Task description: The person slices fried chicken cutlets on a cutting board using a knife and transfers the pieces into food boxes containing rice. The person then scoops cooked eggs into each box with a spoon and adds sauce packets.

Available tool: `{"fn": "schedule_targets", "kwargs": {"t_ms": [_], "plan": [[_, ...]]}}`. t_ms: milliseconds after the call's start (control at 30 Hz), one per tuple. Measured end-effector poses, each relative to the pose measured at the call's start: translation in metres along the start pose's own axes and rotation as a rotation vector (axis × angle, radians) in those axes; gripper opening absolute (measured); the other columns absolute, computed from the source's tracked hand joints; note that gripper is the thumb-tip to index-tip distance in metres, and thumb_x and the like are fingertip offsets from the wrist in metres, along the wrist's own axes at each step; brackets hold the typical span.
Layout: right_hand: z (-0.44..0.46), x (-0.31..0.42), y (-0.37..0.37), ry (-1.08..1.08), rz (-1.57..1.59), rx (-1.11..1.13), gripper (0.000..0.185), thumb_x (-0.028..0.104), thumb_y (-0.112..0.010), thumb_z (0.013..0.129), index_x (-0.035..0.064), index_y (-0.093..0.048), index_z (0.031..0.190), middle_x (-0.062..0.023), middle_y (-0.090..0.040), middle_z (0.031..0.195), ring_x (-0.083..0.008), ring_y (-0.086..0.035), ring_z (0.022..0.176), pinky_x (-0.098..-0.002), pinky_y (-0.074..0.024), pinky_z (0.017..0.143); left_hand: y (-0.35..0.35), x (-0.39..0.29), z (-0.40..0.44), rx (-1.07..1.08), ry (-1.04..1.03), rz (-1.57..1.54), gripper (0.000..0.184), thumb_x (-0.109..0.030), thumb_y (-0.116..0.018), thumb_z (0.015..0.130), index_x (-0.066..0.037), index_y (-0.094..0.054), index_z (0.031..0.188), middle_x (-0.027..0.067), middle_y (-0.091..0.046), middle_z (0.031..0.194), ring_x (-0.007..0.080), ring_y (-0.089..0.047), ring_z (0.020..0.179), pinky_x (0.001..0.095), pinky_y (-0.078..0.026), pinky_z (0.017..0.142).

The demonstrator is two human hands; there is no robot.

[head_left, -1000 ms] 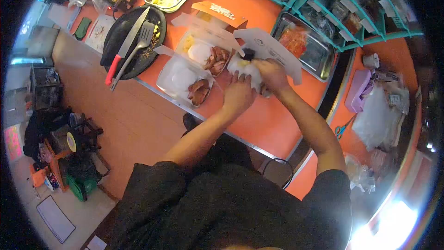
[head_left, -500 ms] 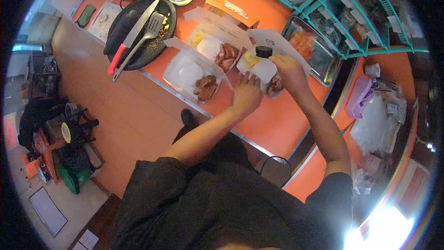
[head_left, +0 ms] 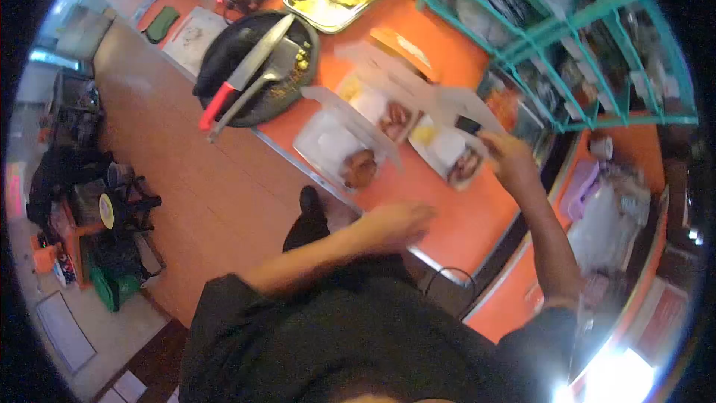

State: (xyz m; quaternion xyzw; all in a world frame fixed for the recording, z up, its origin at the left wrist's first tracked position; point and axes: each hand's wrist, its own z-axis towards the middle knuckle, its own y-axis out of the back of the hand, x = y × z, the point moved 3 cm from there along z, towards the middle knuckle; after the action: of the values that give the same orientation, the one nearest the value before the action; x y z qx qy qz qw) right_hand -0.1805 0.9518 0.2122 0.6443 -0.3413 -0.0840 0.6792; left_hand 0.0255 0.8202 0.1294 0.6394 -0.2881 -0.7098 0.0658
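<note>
My right hand (head_left: 513, 163) is closed at the fingertips on a small black container (head_left: 468, 125), beside the raised lid of the rightmost takeaway box (head_left: 430, 155). That box has white rice, something yellow and browned meat in it. My left hand (head_left: 403, 222), smeared by motion, is over the counter's front edge, apart from the boxes; its fingers cannot be made out. Two more open boxes stand to the left: a front one with rice (head_left: 335, 147) and dark meat (head_left: 359, 169), and one behind it with rice and sliced meat (head_left: 394, 119).
A black round board (head_left: 216, 45) with a red-handled knife (head_left: 257, 56) and a spatula (head_left: 257, 95) lies at the left. Behind are a metal tray (head_left: 326, 27) of yellow food and an orange box (head_left: 403, 52). Teal racks (head_left: 522, 52) stand at the back right.
My left hand has left the right box and drawn back toward my body. My right hand has come slightly nearer with the black container. The camera view has shifted.
</note>
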Motion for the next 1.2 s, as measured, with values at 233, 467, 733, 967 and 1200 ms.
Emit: {"fn": "schedule_targets", "kwargs": {"t_ms": [233, 467, 733, 967, 1200], "plan": [[0.130, 0.067, 0.062, -0.114, 0.347, -0.419, 0.024, 0.010, -0.056, 0.093, 0.0056, -0.063, 0.115, -0.0084, -0.070, 0.086, -0.0155, -0.066, 0.075, -0.0282, -0.0511, 0.070, 0.113, 0.012, -0.124, -0.003, 0.125, -0.248, 0.031, -0.018, -0.057, 0.090, -0.006, -0.057, 0.119, 0.0154, -0.063, 0.109, 0.0320, -0.061, 0.100, 0.0391, -0.050, 0.086], [0.409, 0.084, -0.061, 0.208, -0.227, -0.427, 0.020, 0.006, -0.049, 0.084, 0.0049, -0.061, 0.100, -0.0197, -0.066, 0.086, -0.0353, -0.066, 0.078, -0.0451, -0.0527, 0.068, 0.202, 0.074, -0.173, 0.098, 0.124, -0.302, 0.037, -0.025, -0.054, 0.093, -0.006, -0.054, 0.124, 0.0157, -0.060, 0.116, 0.0310, -0.059, 0.106, 0.0389, -0.047, 0.091], [0.505, 0.078, -0.137, 0.126, -0.516, -0.263, 0.016, 0.010, -0.047, 0.086, 0.0074, -0.060, 0.094, -0.0205, -0.065, 0.076, -0.0349, -0.067, 0.070, -0.0436, -0.0541, 0.062, 0.269, 0.118, -0.234, -0.010, 0.353, -0.336, 0.043, -0.030, -0.055, 0.091, -0.006, -0.052, 0.127, 0.0161, -0.056, 0.124, 0.0297, -0.054, 0.115, 0.0378, -0.043, 0.097], [0.499, 0.097, -0.165, 0.185, -0.541, 0.000, 0.011, 0.007, -0.052, 0.077, 0.0043, -0.063, 0.079, -0.0182, -0.065, 0.075, -0.0345, -0.066, 0.074, -0.0439, -0.0535, 0.065, 0.296, 0.141, -0.241, -0.070, 0.423, -0.348, 0.044, -0.027, -0.057, 0.090, -0.007, -0.051, 0.129, 0.0139, -0.056, 0.126, 0.0291, -0.053, 0.117, 0.0374, -0.041, 0.100], [0.455, 0.104, -0.166, 0.176, -0.241, 0.034, 0.019, 0.007, -0.052, 0.081, 0.0061, -0.068, 0.090, -0.0196, -0.067, 0.083, -0.0365, -0.065, 0.076, -0.0444, -0.0523, 0.066, 0.316, 0.148, -0.248, -0.103, 0.472, -0.346, 0.044, -0.026, -0.058, 0.090, -0.007, -0.052, 0.128, 0.0138, -0.056, 0.126, 0.0293, -0.053, 0.117, 0.0376, -0.042, 0.100]]}}
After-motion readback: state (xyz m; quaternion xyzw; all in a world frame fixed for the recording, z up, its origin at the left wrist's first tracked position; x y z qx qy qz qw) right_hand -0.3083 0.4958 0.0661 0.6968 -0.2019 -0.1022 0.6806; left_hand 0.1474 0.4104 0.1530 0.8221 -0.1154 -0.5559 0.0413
